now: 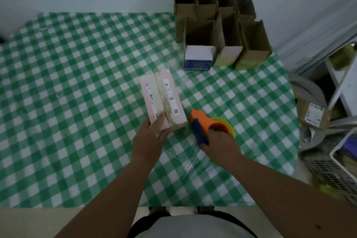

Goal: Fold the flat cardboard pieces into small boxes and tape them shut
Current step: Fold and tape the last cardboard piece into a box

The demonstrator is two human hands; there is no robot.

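The pale pink box (161, 100) I'm working on lies near the middle of the desk (77, 102), its two flaps meeting along a centre seam that already carries a strip of tape, so I judge this one nearly closed. My left hand (149, 139) holds its near end, thumb over the top. My right hand (222, 145) grips the orange tape dispenser (204, 123) just beside the box's near right corner; a thin clear strand seems to run from box to dispenser, so cutting it free is probably what remains here. At the far right edge stand about seven folded boxes (222, 25), tops open. I see no flat cardboard pieces waiting.
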